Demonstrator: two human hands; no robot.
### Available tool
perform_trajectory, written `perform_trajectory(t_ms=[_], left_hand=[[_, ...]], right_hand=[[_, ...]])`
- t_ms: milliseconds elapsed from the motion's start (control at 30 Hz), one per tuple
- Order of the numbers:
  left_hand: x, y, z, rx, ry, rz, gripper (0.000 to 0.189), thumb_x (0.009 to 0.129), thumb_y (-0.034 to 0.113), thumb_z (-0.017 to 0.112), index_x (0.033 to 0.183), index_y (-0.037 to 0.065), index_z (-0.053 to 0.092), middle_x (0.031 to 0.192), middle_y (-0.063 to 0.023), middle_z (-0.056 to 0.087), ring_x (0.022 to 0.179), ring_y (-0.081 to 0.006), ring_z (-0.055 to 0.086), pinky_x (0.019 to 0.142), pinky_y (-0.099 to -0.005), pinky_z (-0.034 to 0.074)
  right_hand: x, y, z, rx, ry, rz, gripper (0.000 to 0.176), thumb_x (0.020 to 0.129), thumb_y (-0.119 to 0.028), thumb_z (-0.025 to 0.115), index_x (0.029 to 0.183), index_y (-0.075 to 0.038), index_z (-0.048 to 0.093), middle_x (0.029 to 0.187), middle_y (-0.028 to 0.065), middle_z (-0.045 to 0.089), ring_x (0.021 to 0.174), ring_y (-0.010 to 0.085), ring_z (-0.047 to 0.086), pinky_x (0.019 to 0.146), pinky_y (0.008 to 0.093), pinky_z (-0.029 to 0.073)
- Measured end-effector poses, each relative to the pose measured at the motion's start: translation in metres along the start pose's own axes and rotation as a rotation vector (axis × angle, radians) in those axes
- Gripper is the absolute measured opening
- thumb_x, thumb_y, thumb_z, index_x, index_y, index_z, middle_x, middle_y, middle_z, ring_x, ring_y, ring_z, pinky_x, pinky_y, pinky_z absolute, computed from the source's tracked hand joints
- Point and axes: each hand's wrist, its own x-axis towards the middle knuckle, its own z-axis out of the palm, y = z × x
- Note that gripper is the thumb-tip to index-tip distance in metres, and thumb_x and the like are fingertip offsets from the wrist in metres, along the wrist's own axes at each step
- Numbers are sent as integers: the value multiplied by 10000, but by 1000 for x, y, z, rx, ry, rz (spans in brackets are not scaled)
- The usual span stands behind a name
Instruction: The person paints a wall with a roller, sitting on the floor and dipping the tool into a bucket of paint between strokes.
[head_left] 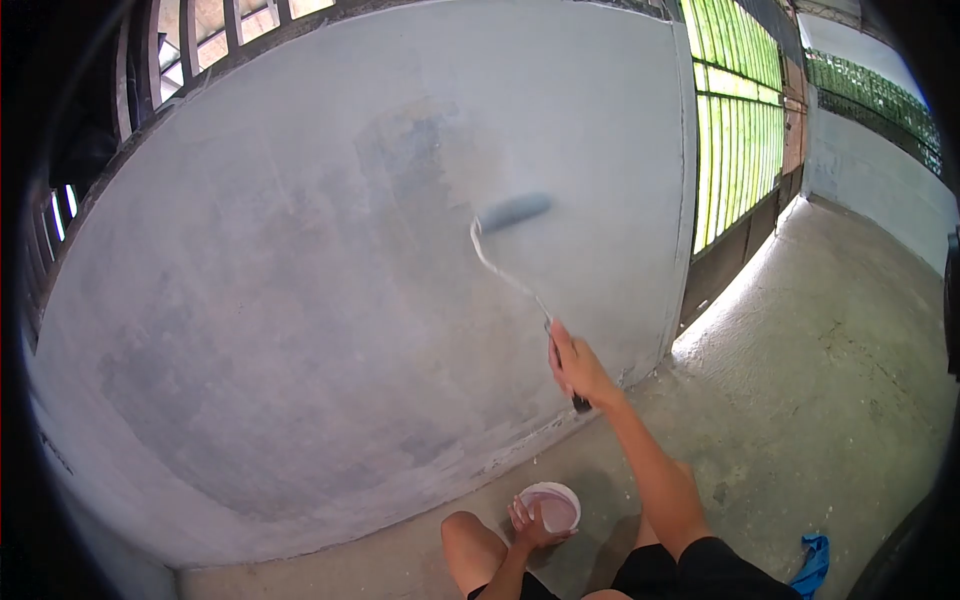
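My right hand (583, 372) is wrapped round the dark handle of a paint roller (515, 212). The roller's sleeve lies against or very near the grey wall (290, 300); it is slightly blurred. A bent pale wire frame joins sleeve and handle. Low in the view, my left hand (535, 526) grips a small white bucket (566, 492) that holds pale pinkish paint. Its fingers curl over the near left rim. The wall is patchy, with darker grey areas left of the roller and a more even light coat at the right.
Grey concrete floor (790, 400) stretches to the right. A blue cloth (812, 566) lies on it at the lower right. Beyond the wall's right edge stands a barred metal gate (735, 120) with bright green light behind. Metal bars (232, 22) top the wall at the left.
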Motion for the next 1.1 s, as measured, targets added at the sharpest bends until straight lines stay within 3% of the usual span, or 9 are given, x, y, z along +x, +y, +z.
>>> perform_trajectory(t_ms=[133,200,433,567,800,867,1000,1100], left_hand=[[3,-2,5,55,-44,-21,1394,465,881,581,1460,45,76,1412,-389,-184,1303,-538,-220,1062,-595,-83],[4,-3,4,28,-37,-21,1411,461,901,550,1457,26,70,1413,-396,-167,1307,-528,-226,1054,-597,-104],[4,0,1,113,-151,-86,1391,458,912,536,1477,89,65,1418,-366,-221,1303,-523,-246,1050,-592,-116],[4,4,-4,38,-204,-124,1397,451,914,537,1479,98,56,1423,-351,-231,1306,-518,-244,1055,-593,-101],[5,1,0,124,-148,-77,1398,442,913,545,1476,92,88,1428,-339,-235,1306,-525,-233,1066,-597,-58],[1,2,-3,11,-119,-84,1392,442,911,549,1474,87,106,1429,-345,-221,1305,-528,-231,1066,-596,-63],[1,4,-6,48,-166,-103,1400,451,898,564,1473,80,67,1402,-366,-256,1310,-485,-269,1061,-580,-111],[5,2,0,155,-186,-111,1398,446,898,567,1478,100,65,1412,-358,-245,1310,-490,-265,1062,-608,-62]], right_hand=[[22,-10,0,120,-75,-11,636,939,-605,277,573,-95,375,427,-1,361,341,104,371,362,257,324],[15,16,5,106,-79,-50,628,944,-596,275,586,-93,383,428,-2,358,340,103,369,361,254,327],[-37,143,-17,39,-123,179,623,956,-571,273,577,-91,391,422,-5,364,330,100,367,350,255,323],[-24,108,-21,-48,-78,124,621,968,-542,272,569,-82,396,418,-4,359,332,102,366,357,256,331],[48,-49,-9,-74,-89,-164,643,944,-592,282,550,-91,362,440,-6,346,350,108,350,357,275,315],[58,-80,-6,-71,-101,-160,638,949,-588,265,554,-94,353,429,-3,346,342,107,356,359,266,321],[53,-61,2,-62,-84,-136,636,939,-609,264,565,-102,350,419,-3,349,332,106,358,362,258,331],[47,-17,6,-102,-81,-241,658,921,-632,293,580,-81,408,455,-8,395,388,144,395,455,297,395]])
